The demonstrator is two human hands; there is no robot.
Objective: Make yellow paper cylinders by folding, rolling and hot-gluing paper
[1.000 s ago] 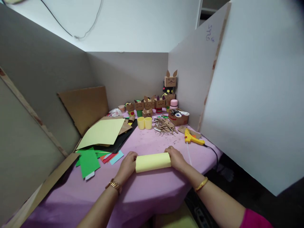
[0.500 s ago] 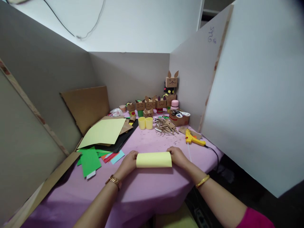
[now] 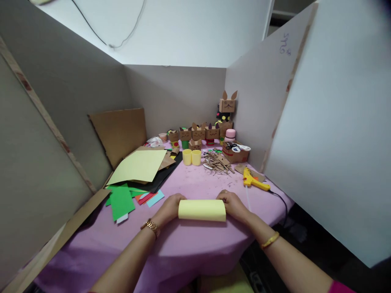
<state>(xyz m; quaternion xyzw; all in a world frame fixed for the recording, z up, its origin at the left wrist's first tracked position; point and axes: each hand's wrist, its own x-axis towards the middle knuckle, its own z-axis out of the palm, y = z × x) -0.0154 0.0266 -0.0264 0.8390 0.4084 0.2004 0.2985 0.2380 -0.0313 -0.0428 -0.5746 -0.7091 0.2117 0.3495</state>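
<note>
A sheet of pale yellow paper [image 3: 202, 210], curled over into a wide roll, lies crosswise near the front of the purple-covered table [image 3: 189, 240]. My left hand [image 3: 172, 208] grips its left end, fingers curled and partly hidden behind the paper. At the right end my right hand [image 3: 232, 204] is closed on the same paper, its fingertips also out of sight. Beyond the roll stand two yellow paper tubes [image 3: 192, 157], side by side. Right of my right hand lies a yellow glue gun [image 3: 255, 181] with a white glue stick.
Larger yellow paper [image 3: 140, 165] covers black and brown sheets on the left. Green paper [image 3: 122, 201] and coloured strips lie nearer. Cardboard scraps [image 3: 218, 162], scissors [image 3: 240, 147] on a box, and several cardboard animal figures [image 3: 198, 133] stand toward the back. Grey partitions [image 3: 174, 93] enclose the table.
The view has swung slightly left, so everything appears shifted right. Both hands still hold the rolled yellow paper, which sits a little closer to me and looks slightly fuller.
</note>
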